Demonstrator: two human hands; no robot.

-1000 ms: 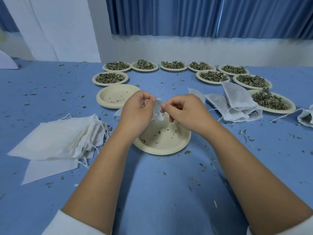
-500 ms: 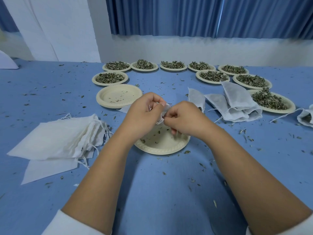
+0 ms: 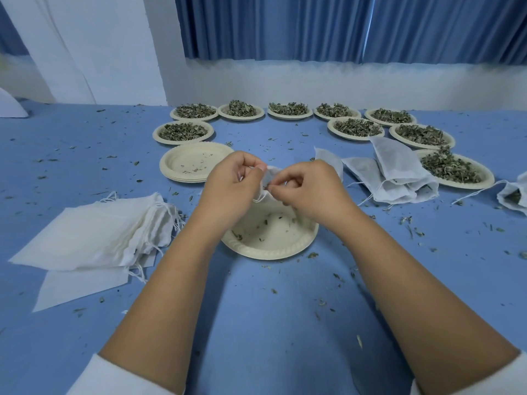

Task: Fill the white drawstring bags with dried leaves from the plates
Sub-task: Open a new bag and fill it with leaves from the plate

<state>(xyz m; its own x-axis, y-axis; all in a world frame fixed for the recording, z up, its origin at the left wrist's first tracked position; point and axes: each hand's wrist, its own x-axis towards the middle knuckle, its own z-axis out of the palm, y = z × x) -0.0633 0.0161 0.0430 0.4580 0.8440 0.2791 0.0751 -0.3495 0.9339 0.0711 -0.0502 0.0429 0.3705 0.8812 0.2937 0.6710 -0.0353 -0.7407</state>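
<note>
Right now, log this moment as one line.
left hand: pinches bag | right hand: pinches bag | bag: above near-empty plate | flat bags: stacked left

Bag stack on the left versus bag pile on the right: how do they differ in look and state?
The left bag stack lies flat and neatly layered; the right bag pile is heaped, bags leaning across each other. The left stack's bags look thin and empty; the right pile's look puffed, seemingly filled. Both are white drawstring bags on the blue table.
</note>
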